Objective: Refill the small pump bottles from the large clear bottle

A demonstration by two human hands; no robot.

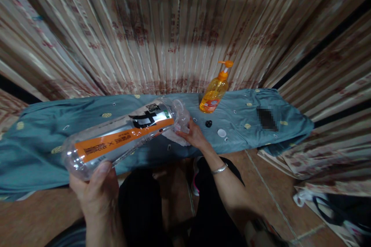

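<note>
A large clear plastic bottle (124, 135) with an orange and silver label lies tilted across my view, its base to the lower left. My left hand (100, 185) is wrapped round the base end, thumb on top. At the bottle's far end, my right hand (193, 134) is closed on a white cloth or tissue (178, 137), right against the clear plastic of the neck and shoulder. Its fingers are partly hidden behind the plastic. A pump bottle (213, 94) of orange liquid stands behind my right hand.
A blue-green cloth with small prints covers the low table (95, 112). On it, to the right, are a small black object (208, 124), a white round cap (222, 133) and a blurred-out dark patch (267, 118). Patterned curtains (174, 27) hang behind. A bag (342, 208) lies lower right.
</note>
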